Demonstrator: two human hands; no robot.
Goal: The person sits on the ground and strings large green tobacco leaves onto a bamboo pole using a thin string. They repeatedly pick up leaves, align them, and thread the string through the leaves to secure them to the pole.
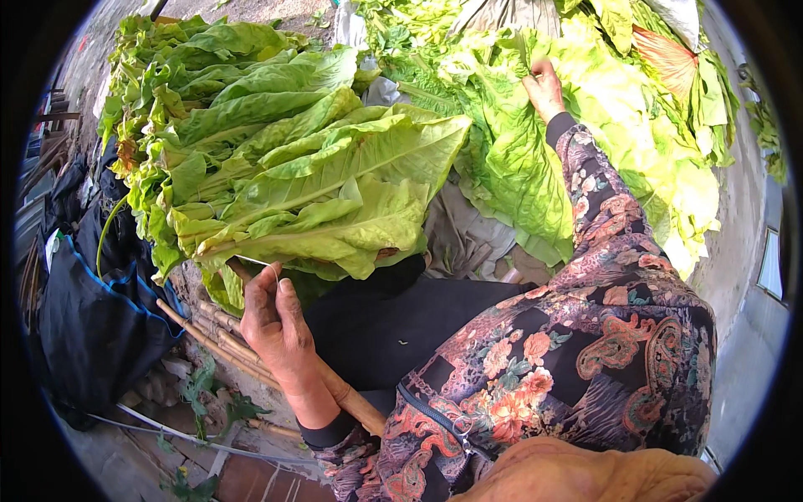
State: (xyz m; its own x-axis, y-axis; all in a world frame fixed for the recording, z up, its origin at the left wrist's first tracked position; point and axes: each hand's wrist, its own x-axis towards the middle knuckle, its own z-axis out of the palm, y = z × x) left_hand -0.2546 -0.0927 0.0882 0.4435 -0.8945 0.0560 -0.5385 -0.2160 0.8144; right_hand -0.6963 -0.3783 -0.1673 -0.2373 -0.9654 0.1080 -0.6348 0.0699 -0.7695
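Observation:
My left hand (280, 330) is closed, its fingertips pinching a thin white string (255, 261) at the near edge of a thick row of tobacco leaves (284, 171). These broad yellow-green leaves lie overlapped, stem ends to the left, tips to the right. A wooden stick (355, 404) passes behind my left wrist and runs up toward the row's near edge. Over at the upper right, my right hand (545, 90) reaches into a loose heap of tobacco leaves (623, 117). Its fingers are closed at the upper end of one large leaf (519, 155).
A black bag with blue trim (104, 309) stands at the left. Bamboo poles (222, 343) lie on the ground beside it. Dark cloth (401, 314) covers my lap, and greyish cloth (460, 226) is bunched between the row and the heap. A pale wall (757, 335) rises at the right.

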